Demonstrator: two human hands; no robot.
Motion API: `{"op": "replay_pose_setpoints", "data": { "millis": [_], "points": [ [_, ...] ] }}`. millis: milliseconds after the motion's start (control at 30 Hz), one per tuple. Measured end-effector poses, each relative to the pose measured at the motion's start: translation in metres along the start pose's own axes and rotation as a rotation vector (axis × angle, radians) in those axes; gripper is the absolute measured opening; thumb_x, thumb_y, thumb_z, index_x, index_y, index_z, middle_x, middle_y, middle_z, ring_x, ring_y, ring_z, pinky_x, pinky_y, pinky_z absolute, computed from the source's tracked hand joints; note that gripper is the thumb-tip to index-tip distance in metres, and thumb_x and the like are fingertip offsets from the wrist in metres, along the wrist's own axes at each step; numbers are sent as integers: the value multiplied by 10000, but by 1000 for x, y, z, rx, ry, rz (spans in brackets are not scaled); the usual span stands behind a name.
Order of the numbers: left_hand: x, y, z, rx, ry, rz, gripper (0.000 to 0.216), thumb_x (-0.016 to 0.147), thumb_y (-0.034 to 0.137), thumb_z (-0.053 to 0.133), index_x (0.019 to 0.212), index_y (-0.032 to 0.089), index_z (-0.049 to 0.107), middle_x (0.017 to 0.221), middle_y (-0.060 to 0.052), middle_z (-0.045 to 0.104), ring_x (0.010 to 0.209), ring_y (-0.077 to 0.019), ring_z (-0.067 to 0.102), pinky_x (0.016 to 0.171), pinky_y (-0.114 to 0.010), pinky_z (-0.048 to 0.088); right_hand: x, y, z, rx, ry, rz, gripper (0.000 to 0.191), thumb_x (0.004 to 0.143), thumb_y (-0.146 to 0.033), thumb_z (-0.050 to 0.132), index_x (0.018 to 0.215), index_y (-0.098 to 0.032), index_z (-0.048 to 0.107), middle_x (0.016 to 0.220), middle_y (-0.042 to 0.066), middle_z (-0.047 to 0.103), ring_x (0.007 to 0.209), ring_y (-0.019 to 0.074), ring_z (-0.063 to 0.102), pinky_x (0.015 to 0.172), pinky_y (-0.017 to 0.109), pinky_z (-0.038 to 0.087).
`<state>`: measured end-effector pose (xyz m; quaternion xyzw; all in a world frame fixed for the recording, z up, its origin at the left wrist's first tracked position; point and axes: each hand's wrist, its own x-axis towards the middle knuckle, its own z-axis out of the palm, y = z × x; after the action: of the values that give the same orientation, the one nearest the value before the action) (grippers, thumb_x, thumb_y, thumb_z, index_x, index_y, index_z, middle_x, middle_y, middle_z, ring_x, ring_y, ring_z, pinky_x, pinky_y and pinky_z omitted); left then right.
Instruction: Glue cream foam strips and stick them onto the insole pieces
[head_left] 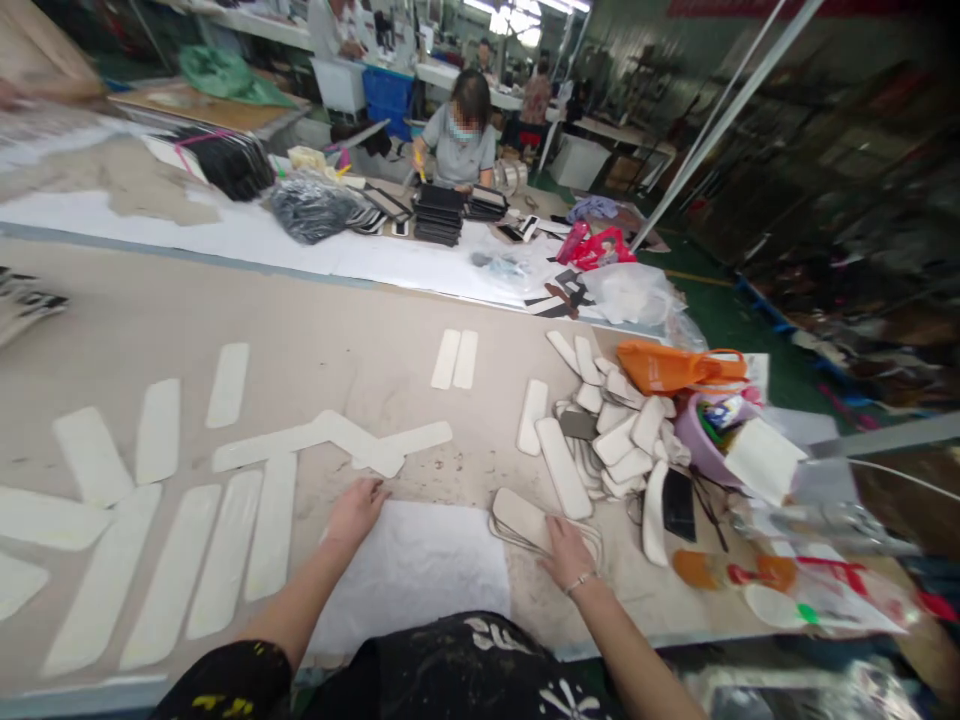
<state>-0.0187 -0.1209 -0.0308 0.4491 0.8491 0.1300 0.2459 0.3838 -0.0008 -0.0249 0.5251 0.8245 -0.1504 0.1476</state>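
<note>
Hand (left): at one sheet, grip unclear | hand (right): on one pad stack, grip unclear

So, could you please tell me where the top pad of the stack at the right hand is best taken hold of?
I'd grip the top pad across its long edges near the right end, coming from the right, where the right hand rests. It lies flat, long and narrow, offset on the pads beneath, so its edges seem easy to find.
</note>
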Motion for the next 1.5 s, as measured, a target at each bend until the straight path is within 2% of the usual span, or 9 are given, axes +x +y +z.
{"op": "replay_pose_setpoints", "data": {
  "millis": [133,300,433,600,833,1167,1267,1400,1500],
  "points": [
    [10,6,-5,73,-20,56,299,841,346,469,1063,182,585,1123,-123,590,1001,-251,564,841,-338,408,3,4,15,-77,17,-64,622,680,-94,609,1286,-113,469,1274,180,497,1169,286,470,1002,363,348],
    [25,13,-3,176,-72,100,280,850,355,448,1017,190,601,1062,-121,586,962,-250,571,801,-344,418,8,13,0,-115,-53,-142,401,779,-61,474,1162,-109,584,1230,176,550,1102,249,528,926,317,405],
    [34,16,-2,244,-139,119,289,867,343,402,915,183,637,1004,-123,593,928,-251,580,782,-355,422,-5,6,-11,-116,53,-114,440,838,-59,368,1220,-167,558,1258,129,557,1100,238,536,903,333,434],
    [39,16,-1,270,-165,173,335,873,271,351,844,151,662,957,-163,594,915,-271,581,781,-383,418,-35,-46,-3,-28,168,-320,457,855,-81,370,1271,-186,526,1290,109,538,1156,247,498,968,361,415],
    [41,21,-9,279,-137,224,259,833,214,409,871,133,652,963,-151,590,904,-253,584,778,-362,420,-42,-111,31,132,15,-577,450,792,-283,617,1231,-216,552,1304,123,521,1119,278,529,961,423,437],
    [40,7,-84,25,370,335,217,833,302,454,818,178,632,793,-36,619,707,-137,572,676,-245,422,27,-131,-12,398,177,-564,505,801,-171,531,1303,-165,469,1307,137,510,1190,254,474,1005,428,410],
    [38,2,-96,-38,417,409,209,824,309,476,793,177,635,732,-24,605,642,-122,545,640,-237,418,60,-168,-29,790,105,-337,423,828,-277,534,1240,-181,521,1214,134,581,1077,241,565,939,429,462],
    [31,1,-88,-50,384,480,200,831,293,476,813,177,637,762,-33,618,646,-121,552,628,-237,422,99,-213,-53,1535,-294,208,347,872,-431,480,1054,-154,584,1020,126,656,840,198,661,692,345,559],
    [28,-1,-77,-63,360,518,187,839,280,479,825,175,632,787,-40,626,661,-123,571,624,-232,435,118,-229,-65,1802,-408,375,279,847,-381,551,905,-115,608,844,107,678,686,158,659,569,262,541]
  ]
}}
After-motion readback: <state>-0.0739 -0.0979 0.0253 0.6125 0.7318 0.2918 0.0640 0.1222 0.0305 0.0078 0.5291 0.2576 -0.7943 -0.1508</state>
